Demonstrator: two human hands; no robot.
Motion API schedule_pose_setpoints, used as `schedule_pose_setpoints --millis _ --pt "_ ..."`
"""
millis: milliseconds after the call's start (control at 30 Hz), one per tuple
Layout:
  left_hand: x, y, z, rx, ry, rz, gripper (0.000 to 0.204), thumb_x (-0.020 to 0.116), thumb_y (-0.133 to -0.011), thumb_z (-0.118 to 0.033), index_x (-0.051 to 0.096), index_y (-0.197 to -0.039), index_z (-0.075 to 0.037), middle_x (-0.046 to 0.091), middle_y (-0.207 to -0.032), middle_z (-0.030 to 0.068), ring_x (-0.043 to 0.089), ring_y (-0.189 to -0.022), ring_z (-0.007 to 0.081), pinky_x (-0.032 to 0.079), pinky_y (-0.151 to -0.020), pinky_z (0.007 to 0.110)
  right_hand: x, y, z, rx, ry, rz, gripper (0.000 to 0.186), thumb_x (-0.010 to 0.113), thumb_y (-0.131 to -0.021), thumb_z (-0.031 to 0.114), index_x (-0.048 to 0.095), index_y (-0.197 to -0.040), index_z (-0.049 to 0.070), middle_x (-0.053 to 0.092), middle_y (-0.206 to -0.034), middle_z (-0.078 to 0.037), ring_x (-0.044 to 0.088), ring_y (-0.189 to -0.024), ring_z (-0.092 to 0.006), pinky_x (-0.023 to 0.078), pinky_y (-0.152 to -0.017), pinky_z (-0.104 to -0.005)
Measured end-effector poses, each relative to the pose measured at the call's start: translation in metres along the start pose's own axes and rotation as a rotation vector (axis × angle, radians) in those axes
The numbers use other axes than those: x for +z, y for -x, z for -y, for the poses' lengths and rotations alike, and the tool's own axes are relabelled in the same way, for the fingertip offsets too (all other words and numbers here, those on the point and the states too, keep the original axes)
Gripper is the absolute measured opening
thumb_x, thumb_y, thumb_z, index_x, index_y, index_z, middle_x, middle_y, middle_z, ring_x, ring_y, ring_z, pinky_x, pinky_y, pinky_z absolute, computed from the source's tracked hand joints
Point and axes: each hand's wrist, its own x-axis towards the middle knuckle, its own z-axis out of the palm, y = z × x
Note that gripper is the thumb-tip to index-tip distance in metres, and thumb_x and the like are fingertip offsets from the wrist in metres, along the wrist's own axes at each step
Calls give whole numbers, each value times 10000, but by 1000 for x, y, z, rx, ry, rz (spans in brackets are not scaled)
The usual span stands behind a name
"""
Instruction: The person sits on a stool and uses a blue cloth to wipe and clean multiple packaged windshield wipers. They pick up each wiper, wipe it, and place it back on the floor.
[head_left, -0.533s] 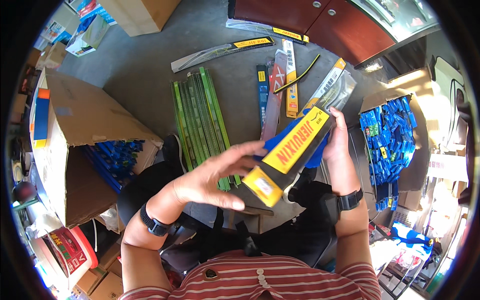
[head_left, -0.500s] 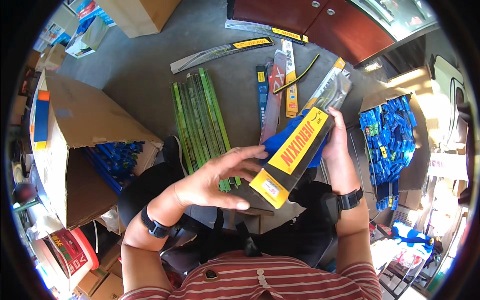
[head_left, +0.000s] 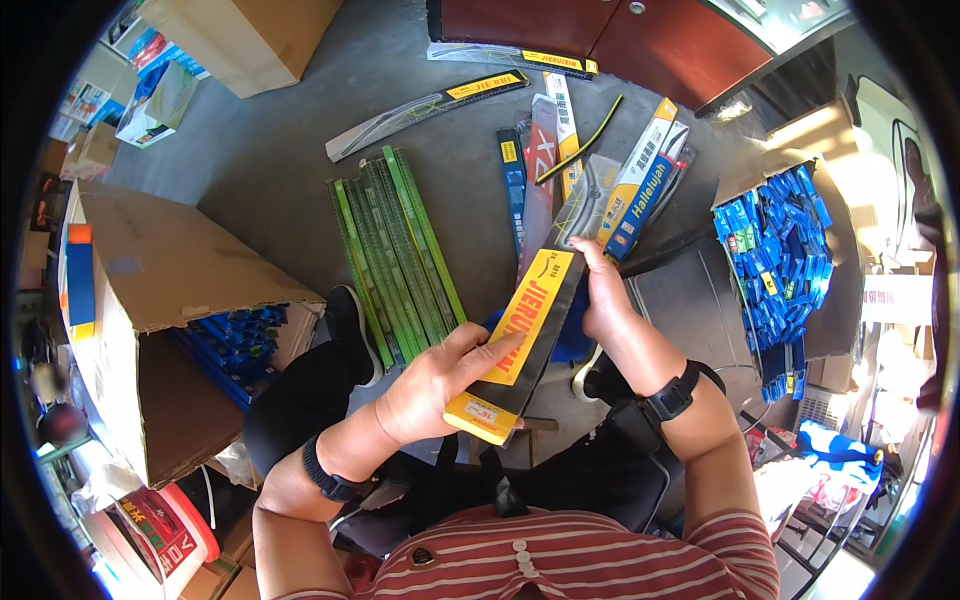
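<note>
A long wiper blade package [head_left: 535,300], black and yellow with a clear upper part, slants across in front of me. My left hand [head_left: 432,385] grips its near yellow end, thumb lying over the printed face. Farther up, my right hand [head_left: 606,300] holds its right edge with the thumb on top. Beneath the package some blue cloth [head_left: 571,342] shows, mostly hidden. Just beyond lie more long packs, among them a blue one [head_left: 636,216] and a red clear one [head_left: 541,160]. A loose black and yellow strip [head_left: 590,142] rests across them.
Several green long packs [head_left: 395,255] lie side by side left of centre. Open cardboard boxes with blue packs stand at left [head_left: 190,265] and right [head_left: 846,235]. Two yellow-black packs lie farther off, one [head_left: 430,112] apart, one against a dark red cabinet [head_left: 650,55].
My left hand has closed on the near end of the package, where it was apart before. The package has moved left and slightly nearer. The view has shifted a little.
</note>
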Motion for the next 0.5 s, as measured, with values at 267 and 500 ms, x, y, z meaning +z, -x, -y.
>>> schedule_pose_setpoints --millis 267,500 --pt "-17 0 0 -68 156 96 712 741 -636 -44 487 -1301 -68 549 -956 135 577 -831 283 478 -781 338 -1 -11 -4 62 35 86 381 659 -802 364 591 -1017 56 654 -933 -79 624 -835 -215 492 -784 -346" --pt "-13 1 -9 -255 204 186 714 646 -721 27 369 -1376 -43 551 -1181 170 564 -1035 263 419 -919 323 9 0 -12 49 96 137 382 665 -814 345 589 -1032 41 651 -923 -70 628 -807 -191 497 -771 -337"
